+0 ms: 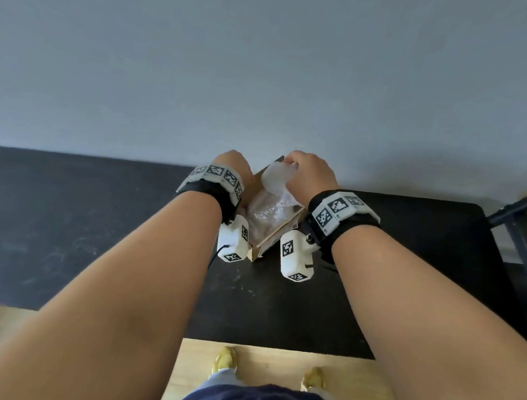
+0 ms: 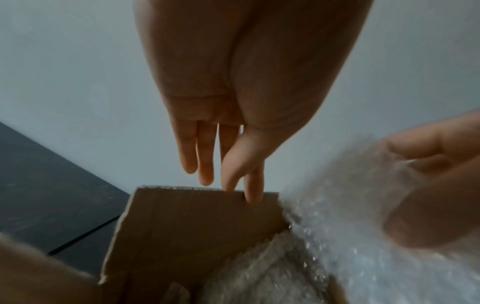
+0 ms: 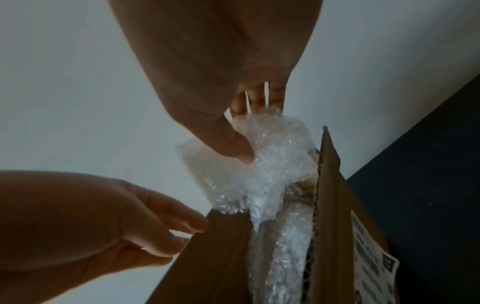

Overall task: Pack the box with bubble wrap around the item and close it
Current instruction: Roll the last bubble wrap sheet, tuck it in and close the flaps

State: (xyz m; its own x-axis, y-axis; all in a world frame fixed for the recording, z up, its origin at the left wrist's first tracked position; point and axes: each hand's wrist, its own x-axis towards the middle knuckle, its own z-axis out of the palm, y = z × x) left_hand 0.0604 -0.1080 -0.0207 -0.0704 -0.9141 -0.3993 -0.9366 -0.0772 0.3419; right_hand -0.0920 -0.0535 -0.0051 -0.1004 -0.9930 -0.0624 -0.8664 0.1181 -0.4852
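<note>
A small brown cardboard box [image 1: 276, 237] stands open on the black table, filled with bubble wrap [image 1: 267, 211]. Whatever lies under the wrap is hidden. My right hand [image 1: 311, 172] pinches the upper end of the bubble wrap [image 3: 272, 164] between thumb and fingers, holding it just above the far side of the box. My left hand [image 1: 232, 162] is at the box's left side. There its thumb and index finger [image 2: 253, 185] pinch the top edge of the raised left flap [image 2: 194, 226]. A right flap [image 3: 330, 205] with a white label also stands up.
The black table [image 1: 375, 287] runs along a grey wall, and the box sits near its back edge. A black metal frame [image 1: 522, 220] stands at the right. Wooden floor and my yellow shoes [image 1: 226, 359] show below the table's front edge.
</note>
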